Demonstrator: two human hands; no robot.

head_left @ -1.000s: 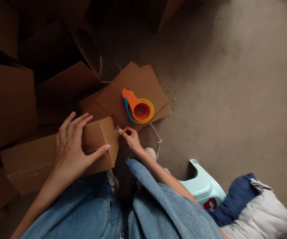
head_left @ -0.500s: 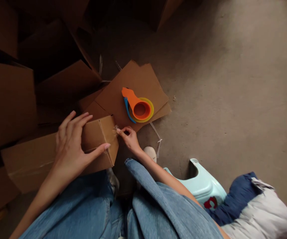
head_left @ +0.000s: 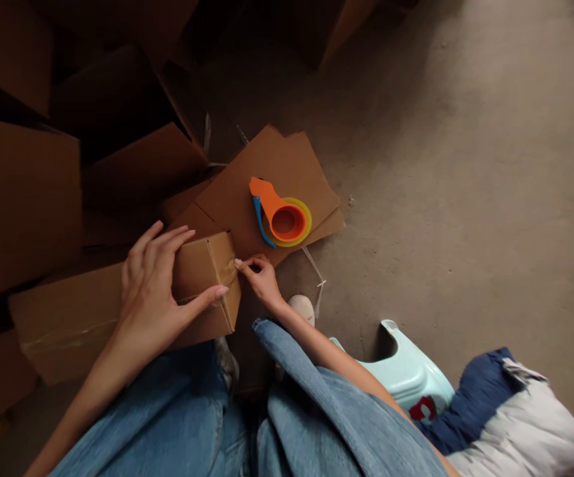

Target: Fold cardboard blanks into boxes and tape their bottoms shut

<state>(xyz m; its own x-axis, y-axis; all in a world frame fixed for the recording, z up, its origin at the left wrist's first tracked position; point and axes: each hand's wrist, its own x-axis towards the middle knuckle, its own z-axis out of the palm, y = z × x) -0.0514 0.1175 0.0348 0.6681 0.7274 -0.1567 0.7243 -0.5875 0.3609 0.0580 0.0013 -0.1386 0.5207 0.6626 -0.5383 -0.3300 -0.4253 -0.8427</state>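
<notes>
A small closed cardboard box [head_left: 195,265] stands at my knees. My left hand [head_left: 160,285] grips it from above, thumb across the near end edge and fingers on the far side. At the right end of the box, my right hand [head_left: 261,278] pinches at a piece of clear tape, of which little shows; thumb and index finger press together close against the cardboard. Beyond that hand, an orange tape dispenser [head_left: 287,222] with a blue handle and a yellow ring lies on flat cardboard sheets [head_left: 311,162].
Large cardboard boxes [head_left: 18,205] crowd the left side. A light-blue plastic stool [head_left: 406,371] stands at lower right, with a navy and white padded garment [head_left: 525,411] by it. Thin string [head_left: 313,265] trails over the concrete floor [head_left: 456,185].
My right fingertips stay at the box's end, and the shiny tape bit beyond them shows less. The whole view has shifted slightly; my left hand keeps its grip.
</notes>
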